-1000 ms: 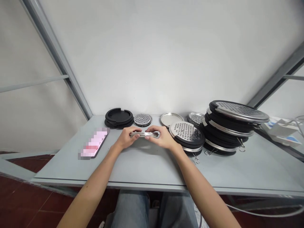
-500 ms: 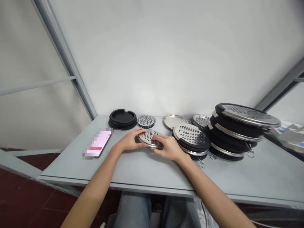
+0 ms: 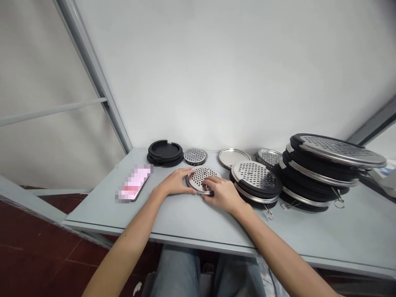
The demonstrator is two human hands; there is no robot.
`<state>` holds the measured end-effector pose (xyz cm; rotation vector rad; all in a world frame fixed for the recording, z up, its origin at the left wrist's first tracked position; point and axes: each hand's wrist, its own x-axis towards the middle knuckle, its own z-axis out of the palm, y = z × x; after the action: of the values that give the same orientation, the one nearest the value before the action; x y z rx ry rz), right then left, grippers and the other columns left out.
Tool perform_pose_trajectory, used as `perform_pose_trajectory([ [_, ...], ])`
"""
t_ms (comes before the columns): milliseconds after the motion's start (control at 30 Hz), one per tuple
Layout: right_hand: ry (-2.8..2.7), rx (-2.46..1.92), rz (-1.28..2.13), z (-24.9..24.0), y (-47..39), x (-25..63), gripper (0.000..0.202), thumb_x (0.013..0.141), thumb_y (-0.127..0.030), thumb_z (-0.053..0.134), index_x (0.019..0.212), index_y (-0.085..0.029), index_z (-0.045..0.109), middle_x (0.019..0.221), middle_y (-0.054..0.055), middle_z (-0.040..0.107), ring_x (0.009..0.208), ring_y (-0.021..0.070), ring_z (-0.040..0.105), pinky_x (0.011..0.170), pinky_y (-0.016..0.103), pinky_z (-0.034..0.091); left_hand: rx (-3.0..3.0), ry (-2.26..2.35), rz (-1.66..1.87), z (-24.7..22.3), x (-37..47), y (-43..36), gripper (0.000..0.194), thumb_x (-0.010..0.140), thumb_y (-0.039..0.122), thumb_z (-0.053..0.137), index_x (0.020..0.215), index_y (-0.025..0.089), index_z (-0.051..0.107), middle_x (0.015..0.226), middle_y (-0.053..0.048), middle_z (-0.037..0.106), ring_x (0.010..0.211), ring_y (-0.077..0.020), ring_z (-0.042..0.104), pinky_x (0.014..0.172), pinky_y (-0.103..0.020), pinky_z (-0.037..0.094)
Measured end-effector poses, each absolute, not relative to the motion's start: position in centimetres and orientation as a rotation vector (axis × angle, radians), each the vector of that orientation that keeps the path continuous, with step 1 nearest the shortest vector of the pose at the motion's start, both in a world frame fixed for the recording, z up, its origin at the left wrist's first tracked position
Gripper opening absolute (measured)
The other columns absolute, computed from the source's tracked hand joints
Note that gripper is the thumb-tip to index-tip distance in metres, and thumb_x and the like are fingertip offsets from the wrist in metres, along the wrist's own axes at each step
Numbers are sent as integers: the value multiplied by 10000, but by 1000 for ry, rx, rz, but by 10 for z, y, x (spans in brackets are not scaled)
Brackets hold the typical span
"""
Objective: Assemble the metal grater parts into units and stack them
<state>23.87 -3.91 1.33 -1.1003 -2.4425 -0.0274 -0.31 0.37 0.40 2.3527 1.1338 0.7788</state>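
On the table in front of me lies a round metal grater disc [image 3: 201, 176] with rows of holes and a shiny raised rim. My left hand [image 3: 177, 181] grips its left edge, fingers at the far side and thumb at the near side. With fingers bent over the disc's right part and the thumb low at its near edge, my right hand [image 3: 222, 192] holds it too; the fingertips partly cover the holes. Close to the right of that hand stands a short stack of graters in black rings [image 3: 256, 179], the top one showing its perforated face.
A tall stack of black-ringed graters [image 3: 321, 177] with wire loops stands at the right. Along the wall are black rings [image 3: 165, 152], small grater discs [image 3: 195, 156], a plain metal dish [image 3: 234, 156] and more discs [image 3: 268, 156]. A phone [image 3: 135, 183] lies left.
The view has turned slightly left, so everything sits further right in the picture. Both hands stay on the grater disc, with only small shifts of the fingers.
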Motion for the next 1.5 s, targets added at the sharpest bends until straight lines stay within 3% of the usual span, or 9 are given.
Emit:
perform_pose_trajectory([
  [233,-2447,-1099,-42,12,-38,240,356,740,-282,725,1078,-207,641,1126,87,671,1032,263,626,840,351,488,2339,1133,805,3,-1,4,888,540,566,865,1309,207,604,1396,-148,558,1308,-352,501,1113,-499,378],
  [400,-2486,-1097,37,18,-41,242,476,759,-382,723,1177,-180,617,1207,117,622,1109,289,572,954,407,452,2364,1159,763,2,-1,4,903,556,580,856,1332,205,585,1424,-143,532,1325,-346,479,1128,-488,366],
  [633,-2372,-1116,102,11,-35,236,310,980,-324,448,1170,-159,629,1296,138,579,1243,258,502,1073,415,390,2418,1167,714,0,4,4,892,648,600,794,1405,224,509,1464,-122,492,1366,-326,436,1150,-473,343],
  [900,-2313,-1365,69,-11,-23,229,551,1003,-401,371,1445,-76,426,1514,209,380,1451,329,256,1166,489,266,2462,1168,679,1,4,2,858,706,606,747,1423,216,482,1480,-123,473,1390,-308,408,1152,-457,353],
  [1067,-2287,-1458,81,-10,-21,224,535,999,-382,372,1425,-68,454,1501,221,396,1425,336,312,1160,486,265,2481,1187,782,4,6,0,649,780,536,710,1331,219,576,1409,-117,547,1316,-294,495,1121,-460,395],
  [1267,-2258,-1435,98,-9,-18,227,510,975,-385,427,1389,-95,495,1472,184,447,1394,318,356,1146,449,294,2481,1378,1277,23,-2,2,292,906,407,572,1085,212,694,1232,-95,650,1169,-252,592,1058,-451,449],
  [1400,-2243,-1407,104,-10,-15,230,501,964,-411,446,1358,-113,528,1449,172,472,1371,312,378,1134,441,312,2552,1687,1368,48,-39,17,349,907,411,529,1112,171,678,1242,-128,626,1203,-279,550,1078,-455,415],
  [1500,-2237,-1391,111,-10,-14,231,498,958,-426,453,1337,-118,547,1431,170,487,1359,315,386,1128,441,317,2580,1902,1045,64,-83,37,495,869,474,518,1221,144,631,1326,-166,567,1262,-333,497,1096,-496,379],
])
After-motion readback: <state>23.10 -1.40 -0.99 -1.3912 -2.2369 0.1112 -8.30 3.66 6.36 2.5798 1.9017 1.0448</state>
